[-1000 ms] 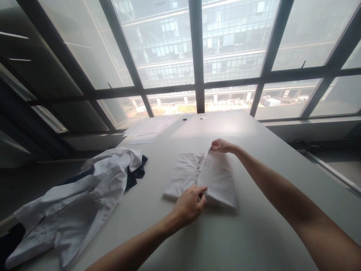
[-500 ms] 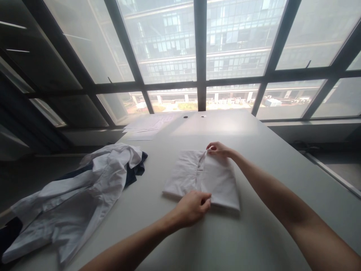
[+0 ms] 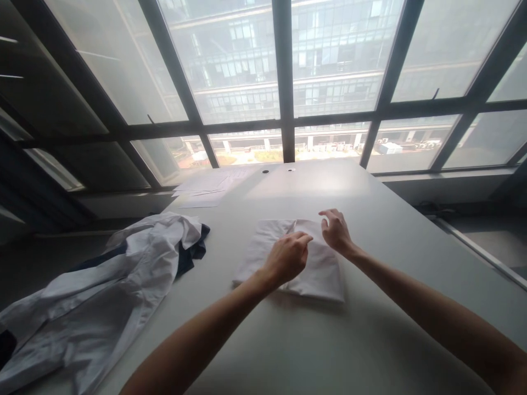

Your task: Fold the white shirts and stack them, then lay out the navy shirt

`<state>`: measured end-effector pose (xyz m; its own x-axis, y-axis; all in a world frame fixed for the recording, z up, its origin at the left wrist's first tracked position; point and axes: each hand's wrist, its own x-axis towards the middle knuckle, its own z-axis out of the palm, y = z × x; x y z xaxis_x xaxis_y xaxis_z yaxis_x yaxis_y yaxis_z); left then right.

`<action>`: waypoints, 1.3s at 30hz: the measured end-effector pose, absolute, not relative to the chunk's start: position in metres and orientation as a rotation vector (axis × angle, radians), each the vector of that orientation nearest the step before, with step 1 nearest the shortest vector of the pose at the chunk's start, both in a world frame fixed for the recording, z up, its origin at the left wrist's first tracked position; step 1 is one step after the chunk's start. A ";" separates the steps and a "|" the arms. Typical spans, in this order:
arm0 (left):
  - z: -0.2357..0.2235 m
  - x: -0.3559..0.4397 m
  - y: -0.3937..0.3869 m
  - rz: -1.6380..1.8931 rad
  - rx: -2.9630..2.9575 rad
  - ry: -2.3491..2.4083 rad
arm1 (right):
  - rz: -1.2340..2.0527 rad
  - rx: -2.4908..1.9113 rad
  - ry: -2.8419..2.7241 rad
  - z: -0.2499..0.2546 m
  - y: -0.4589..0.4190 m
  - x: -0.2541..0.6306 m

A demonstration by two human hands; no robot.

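Rumpled white-navy fabric heap (image 3: 144,263) left; white tabletop (image 3: 395,258) stretches toward right edge. Left hand (image 3: 289,255) curled over folded white cloth (image 3: 323,274), grip unclear; right hand (image 3: 336,233) loosely spread.

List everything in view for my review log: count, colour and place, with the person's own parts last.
Folded garment: one, white, on the table before the person
Loose white clothing: count unclear, white, heaped at left
Dark cloth: count unclear, navy, partly under that heap
Paper sheets: several, whitish, far left of the table
Table: one, white, centre
Round holes: two, one dark, one pale-rimmed, far end of the table
Window frame: one grid, dark, beyond the table
Building: at least one, pale, outside
Left hand: one, bare, over the folded garment
Right hand: one, bare, at its far right
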<state>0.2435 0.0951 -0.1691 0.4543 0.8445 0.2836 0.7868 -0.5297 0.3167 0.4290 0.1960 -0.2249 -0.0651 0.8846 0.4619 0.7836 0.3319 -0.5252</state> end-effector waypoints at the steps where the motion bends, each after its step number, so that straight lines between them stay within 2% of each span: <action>1: -0.178 0.251 0.114 0.603 2.636 1.438 | 0.167 -1.499 -1.937 -0.230 0.176 0.427; 7: -0.227 0.258 0.191 0.014 2.714 1.395 | 0.134 -1.575 -2.382 -0.268 0.081 0.417; 12: -0.230 0.249 0.205 -0.092 2.631 1.408 | 0.149 -1.521 -2.558 -0.267 0.069 0.424; 18: -0.232 0.251 0.208 -0.063 2.584 1.533 | 0.102 -1.408 -2.639 -0.264 0.071 0.437; 24: -0.220 0.245 0.195 -0.042 2.422 1.742 | 0.156 -0.968 -2.833 -0.248 0.120 0.505; 27: -0.204 0.232 0.200 0.102 2.477 1.736 | 0.111 -1.003 -2.721 -0.237 0.131 0.518; 30: -0.198 0.217 0.209 0.312 2.579 1.506 | 0.109 -1.136 -2.504 -0.234 0.115 0.500; 33: -0.214 0.206 0.212 0.299 2.583 1.377 | 0.208 -1.108 -2.561 -0.243 0.090 0.473; 39: -0.247 0.200 0.204 0.173 2.614 1.447 | 0.297 -0.996 -2.736 -0.254 0.078 0.468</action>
<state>0.1998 0.2039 -0.2468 0.5285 0.8484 0.0291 0.8313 -0.5242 0.1850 0.4679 0.0783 -0.2544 -0.7480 0.6507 0.1306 0.6076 0.7505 -0.2599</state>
